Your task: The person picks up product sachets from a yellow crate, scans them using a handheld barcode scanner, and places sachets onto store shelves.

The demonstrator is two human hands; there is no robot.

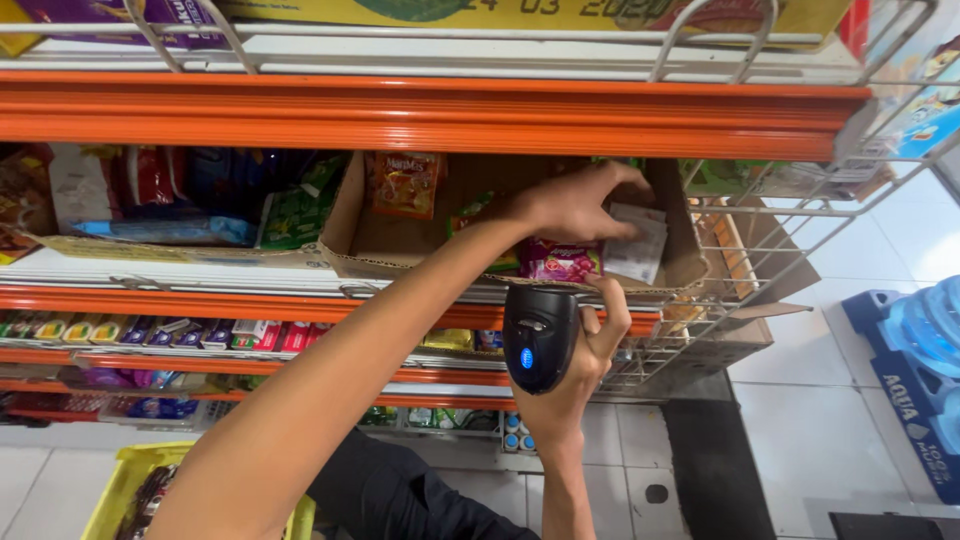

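Head view: left hand (575,205) reaches into a cardboard box (352,215) on the shelf (430,115), fingers pinching a whitish packet (637,245) against a pink packet (560,262) at the box's front edge. Right hand (590,350) is wrapped around a black scanner (538,337) just below, its window aimed up at the packets. My guess: the pinch looks light, so the whitish packet could slip back into the box. The scanner may also read the pink packet instead, since the two touch.
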